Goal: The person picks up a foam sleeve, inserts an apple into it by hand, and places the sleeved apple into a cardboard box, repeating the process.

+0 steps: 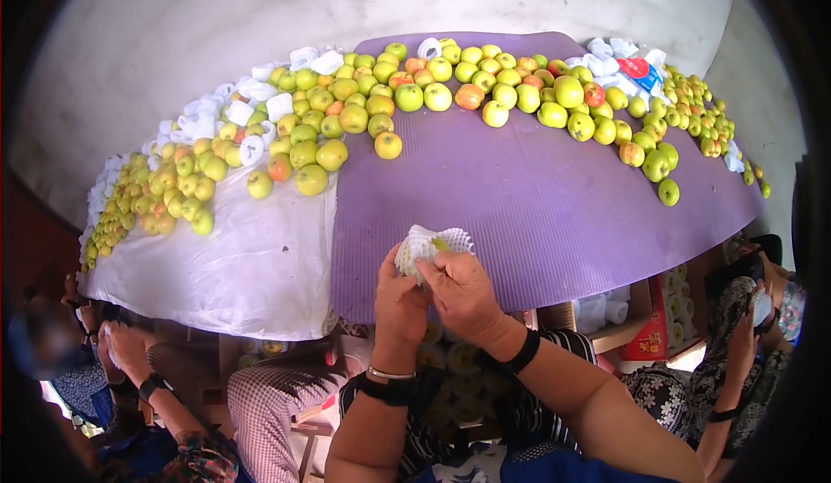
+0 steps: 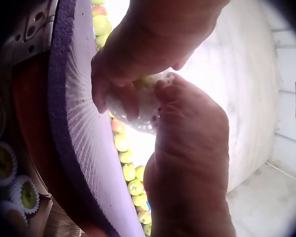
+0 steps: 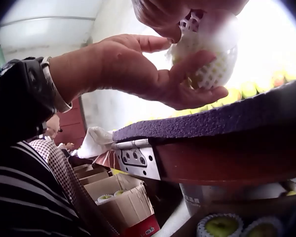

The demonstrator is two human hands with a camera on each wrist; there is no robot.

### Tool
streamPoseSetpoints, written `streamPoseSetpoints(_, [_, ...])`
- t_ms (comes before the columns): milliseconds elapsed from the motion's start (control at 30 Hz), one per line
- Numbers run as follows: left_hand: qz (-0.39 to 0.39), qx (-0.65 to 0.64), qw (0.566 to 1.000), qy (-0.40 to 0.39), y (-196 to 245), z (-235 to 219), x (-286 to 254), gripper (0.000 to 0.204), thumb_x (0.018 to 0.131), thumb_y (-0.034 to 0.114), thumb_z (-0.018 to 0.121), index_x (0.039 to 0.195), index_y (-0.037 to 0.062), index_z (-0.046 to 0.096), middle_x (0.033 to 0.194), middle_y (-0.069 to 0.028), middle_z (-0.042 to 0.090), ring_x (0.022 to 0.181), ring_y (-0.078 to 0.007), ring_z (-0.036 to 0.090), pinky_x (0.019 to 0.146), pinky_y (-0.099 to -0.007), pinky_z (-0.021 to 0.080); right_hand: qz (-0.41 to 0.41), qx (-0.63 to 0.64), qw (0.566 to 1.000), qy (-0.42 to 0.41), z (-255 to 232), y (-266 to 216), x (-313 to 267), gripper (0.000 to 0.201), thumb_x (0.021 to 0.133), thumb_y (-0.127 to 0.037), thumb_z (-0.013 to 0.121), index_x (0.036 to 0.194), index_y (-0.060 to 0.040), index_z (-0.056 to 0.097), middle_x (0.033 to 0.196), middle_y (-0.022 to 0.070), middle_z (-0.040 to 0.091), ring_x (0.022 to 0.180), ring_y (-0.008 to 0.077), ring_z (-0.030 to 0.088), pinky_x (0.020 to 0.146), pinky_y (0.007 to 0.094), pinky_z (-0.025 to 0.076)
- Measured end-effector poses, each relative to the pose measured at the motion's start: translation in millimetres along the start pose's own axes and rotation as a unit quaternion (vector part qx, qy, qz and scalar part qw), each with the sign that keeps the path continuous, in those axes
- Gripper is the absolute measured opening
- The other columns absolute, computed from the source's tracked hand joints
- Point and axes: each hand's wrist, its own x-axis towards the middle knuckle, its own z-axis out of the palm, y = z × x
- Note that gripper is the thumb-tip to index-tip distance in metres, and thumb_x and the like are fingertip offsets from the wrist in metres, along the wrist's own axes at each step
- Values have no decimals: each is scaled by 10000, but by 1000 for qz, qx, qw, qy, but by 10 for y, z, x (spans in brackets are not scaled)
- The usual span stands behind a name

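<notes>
Above the near edge of the purple mat, an apple in a white foam net [image 3: 219, 66] is held between both hands. My left hand [image 1: 401, 297] cradles it from the left and below, fingers round its underside in the right wrist view. With thumb and fingers, my right hand [image 1: 465, 293] pinches the net's upper edge. A bit of green apple [image 1: 440, 244] shows through the net's open top. In the left wrist view, the left hand [image 2: 143, 44] comes from the top and the right hand [image 2: 190, 133] from below, largely covering the net.
A long heap of green and reddish apples [image 1: 415, 97] curves across the purple mat [image 1: 519, 189] and a white cloth [image 1: 260, 258]. Loose foam nets [image 1: 199, 119] lie behind it. Below the table stand boxes [image 3: 113, 197] with netted apples. Other people work on both sides.
</notes>
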Motion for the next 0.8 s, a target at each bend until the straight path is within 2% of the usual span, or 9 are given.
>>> streamPoseSetpoints(67, [1,-46,997,-55,11,-2,-14,469,854,94,504,1278,5,325,1200,-157,471,1094,-283,506,939,-409,430,54,28,997,-52,-13,-8,-23,62,803,-32,576,835,13,602,712,90,512,625,257,506,524,374,372])
streamPoseSetpoints(133, [6,-36,998,-49,-14,9,-18,458,864,126,502,1272,-1,338,1196,-156,481,1102,-285,501,949,-413,417,106,58,987,-104,10,-37,-50,63,791,-35,586,834,6,606,736,86,525,657,260,518,542,370,382])
streamPoseSetpoints(200, [13,-25,999,-42,-9,-24,-14,450,874,158,501,1266,-6,351,1192,-155,491,1110,-286,496,959,-417,405,-52,-8,999,-10,66,-84,-73,74,767,-47,597,831,-11,605,807,86,558,696,270,540,550,359,394])
streamPoseSetpoints(333, [-43,-146,987,-51,-6,-114,0,463,896,287,500,1254,12,397,1214,-142,508,1114,-290,499,942,-428,412,-47,60,996,-47,-43,-129,-103,108,726,-30,618,833,-29,603,887,93,575,749,278,553,625,363,428])
streamPoseSetpoints(400, [-45,-177,982,-55,-11,-108,2,468,900,318,496,1254,25,410,1222,-136,511,1112,-291,504,934,-437,417,63,124,990,20,-37,-113,-126,100,731,21,608,809,-41,600,860,98,561,756,257,545,697,328,441])
streamPoseSetpoints(433, [-44,-175,981,-67,-8,-98,2,478,900,323,499,1267,34,402,1227,-133,508,1113,-294,506,933,-443,419,63,124,990,20,-68,-91,-129,100,731,21,608,809,-41,600,860,98,561,756,257,545,697,328,441])
streamPoseSetpoints(500, [-46,-171,981,-79,-7,-66,-5,488,899,327,503,1280,42,394,1233,-129,505,1113,-297,509,933,-448,421,160,157,974,36,-165,-52,-96,153,722,39,599,858,-30,587,888,114,558,820,254,544,755,316,440])
streamPoseSetpoints(600, [-45,-140,985,-87,-13,3,-29,471,910,289,489,1295,41,378,1230,-128,506,1129,-292,500,944,-455,417,200,58,975,70,-270,-60,-12,197,707,1,621,900,-20,583,951,167,549,853,315,533,772,373,440])
streamPoseSetpoints(800, [-7,-31,996,-82,-35,132,-77,445,902,149,514,1302,10,376,1216,-130,508,1101,-256,522,937,-417,436,103,26,994,15,-322,157,13,262,747,-33,620,1003,11,586,948,177,541,860,328,530,737,372,451])
